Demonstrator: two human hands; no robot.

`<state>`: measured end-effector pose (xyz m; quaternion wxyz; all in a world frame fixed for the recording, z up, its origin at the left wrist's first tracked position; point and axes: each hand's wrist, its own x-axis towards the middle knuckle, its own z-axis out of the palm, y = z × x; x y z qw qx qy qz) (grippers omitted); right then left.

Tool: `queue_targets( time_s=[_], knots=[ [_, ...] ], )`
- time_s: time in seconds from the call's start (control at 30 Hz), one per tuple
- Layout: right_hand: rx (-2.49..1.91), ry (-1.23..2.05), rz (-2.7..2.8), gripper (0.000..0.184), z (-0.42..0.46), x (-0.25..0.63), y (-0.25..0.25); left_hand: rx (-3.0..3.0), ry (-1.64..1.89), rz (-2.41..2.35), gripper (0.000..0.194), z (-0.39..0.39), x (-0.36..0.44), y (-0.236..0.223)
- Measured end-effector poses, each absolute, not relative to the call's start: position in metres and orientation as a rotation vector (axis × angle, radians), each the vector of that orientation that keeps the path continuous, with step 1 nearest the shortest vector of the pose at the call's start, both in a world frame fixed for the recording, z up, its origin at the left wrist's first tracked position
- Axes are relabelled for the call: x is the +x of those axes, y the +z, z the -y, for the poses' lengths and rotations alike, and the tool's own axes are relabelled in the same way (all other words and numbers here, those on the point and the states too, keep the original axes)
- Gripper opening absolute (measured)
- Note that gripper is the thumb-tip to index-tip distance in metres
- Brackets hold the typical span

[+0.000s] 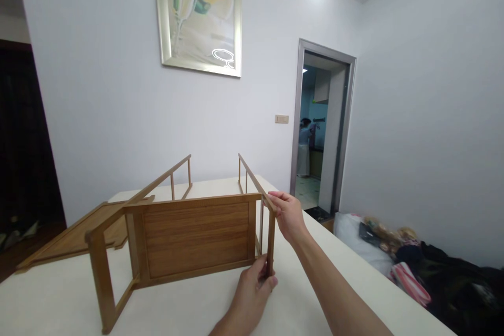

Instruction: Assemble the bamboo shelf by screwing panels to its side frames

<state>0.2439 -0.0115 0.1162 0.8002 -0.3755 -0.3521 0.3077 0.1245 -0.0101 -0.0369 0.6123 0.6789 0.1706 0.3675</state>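
A wooden shelf rack lies on its side on the white table [189,307]. Its brown shelf panel [197,239] stands upright on its long edge, between a left side frame [98,268] and a right side frame [271,236]. My left hand [252,286] is closed around the lower front of the right side frame, close to the tabletop. Higher up, my right hand [289,215] grips the same frame near its top corner, fingers behind the rail. The joint between panel and right frame is partly hidden by my hands.
More flat wooden panels [79,233] lie at the table's left side. Beyond the right table edge sits a pile of dark clothes [449,273] with a pink-and-white striped cloth [410,283]. A doorway [325,131] opens behind, where a person [305,147] stands.
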Motion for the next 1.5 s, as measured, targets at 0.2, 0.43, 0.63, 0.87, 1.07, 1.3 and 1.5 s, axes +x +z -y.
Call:
queue_targets(
  time_s=[0.2,0.43,0.63,0.87,1.07,1.3,1.5],
  knots=[
    [-0.827,0.643,0.814,0.036,0.012,0.248,0.114,1.557,0.828,-0.411,0.021,0.011,0.123,-0.033],
    [-0.91,0.583,0.922,0.033,0.012,0.251,0.112,1.543,0.832,-0.433,0.024,0.012,0.123,-0.031],
    [-1.002,0.488,1.027,0.034,0.007,0.25,0.114,1.529,0.819,-0.437,0.022,0.012,0.123,-0.03],
    [-1.068,0.413,1.094,0.05,-0.003,0.246,0.114,1.542,0.828,-0.428,0.022,0.013,0.122,-0.029],
    [-1.109,0.395,1.121,0.066,-0.007,0.257,0.094,1.527,0.816,-0.428,0.025,0.013,0.121,-0.028],
    [-1.379,0.161,1.024,0.066,0.005,0.296,0.015,1.521,0.822,-0.463,0.033,0.015,0.119,-0.028],
    [-1.442,0.133,1.105,0.052,0.002,0.295,-0.006,1.514,0.84,-0.485,0.035,0.014,0.118,-0.031]
  ],
)
